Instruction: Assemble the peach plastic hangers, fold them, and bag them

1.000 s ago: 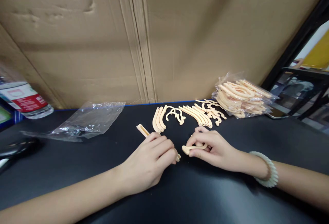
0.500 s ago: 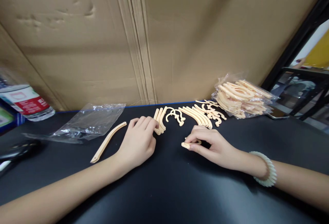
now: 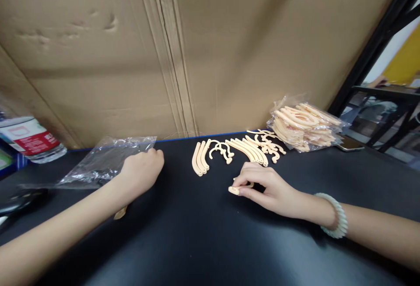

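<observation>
My left hand [image 3: 141, 170] lies at the near corner of a crumpled clear plastic bag [image 3: 98, 163], fingers curled; what they hold is hidden. The end of a long cream plastic strip [image 3: 120, 213] pokes out from under that forearm. My right hand [image 3: 264, 188], with a pale bead bracelet on its wrist, pinches a small curved cream plastic piece [image 3: 234, 190] against the black table [image 3: 203, 238]. Beyond the hands lie a few curved cream strips [image 3: 198, 162] and a row of hook-shaped cream parts [image 3: 252, 148].
A clear bag full of cream parts [image 3: 303, 127] sits at the back right. A water bottle [image 3: 28, 139] lies at the far left, with a dark object [image 3: 19, 198] near it. A cardboard wall [image 3: 183, 49] closes the back; a black frame [image 3: 377, 45] stands right.
My left hand set the long strip down on the left, touched the curved strips, then moved left to the plastic bag's corner. My right hand has stayed put with its piece.
</observation>
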A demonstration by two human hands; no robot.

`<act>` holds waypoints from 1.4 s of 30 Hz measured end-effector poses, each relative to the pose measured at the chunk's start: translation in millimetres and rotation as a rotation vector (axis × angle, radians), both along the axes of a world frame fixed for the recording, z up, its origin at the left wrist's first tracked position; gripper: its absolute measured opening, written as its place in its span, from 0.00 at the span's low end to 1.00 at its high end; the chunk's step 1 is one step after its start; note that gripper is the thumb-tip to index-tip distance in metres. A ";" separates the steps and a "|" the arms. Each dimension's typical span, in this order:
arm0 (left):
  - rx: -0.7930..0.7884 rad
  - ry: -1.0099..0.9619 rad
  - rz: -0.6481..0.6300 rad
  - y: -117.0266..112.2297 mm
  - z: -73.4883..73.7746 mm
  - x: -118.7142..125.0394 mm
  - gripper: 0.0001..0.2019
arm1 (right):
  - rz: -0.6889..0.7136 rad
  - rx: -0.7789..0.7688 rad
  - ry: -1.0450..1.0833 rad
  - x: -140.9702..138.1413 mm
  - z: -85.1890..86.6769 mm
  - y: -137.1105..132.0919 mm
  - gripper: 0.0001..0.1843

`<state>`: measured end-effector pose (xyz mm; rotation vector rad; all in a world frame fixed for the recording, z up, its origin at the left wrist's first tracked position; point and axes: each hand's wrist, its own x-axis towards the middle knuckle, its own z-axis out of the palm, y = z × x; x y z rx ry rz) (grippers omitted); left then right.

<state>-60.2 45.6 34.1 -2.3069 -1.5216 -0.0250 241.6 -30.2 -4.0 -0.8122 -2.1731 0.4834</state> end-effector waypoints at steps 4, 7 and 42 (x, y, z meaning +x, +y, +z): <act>-0.113 -0.135 -0.231 -6.6 5.5 17.0 0.10 | 0.000 0.000 -0.014 0.2 0.1 0.2 0.08; -0.141 -0.390 -0.360 -14.9 22.2 29.2 0.11 | 0.005 0.004 -0.003 0.2 -0.6 0.7 0.08; -0.080 -0.470 -0.652 -21.5 -30.3 36.6 0.08 | -0.179 0.424 -0.154 7.2 -8.1 48.6 0.25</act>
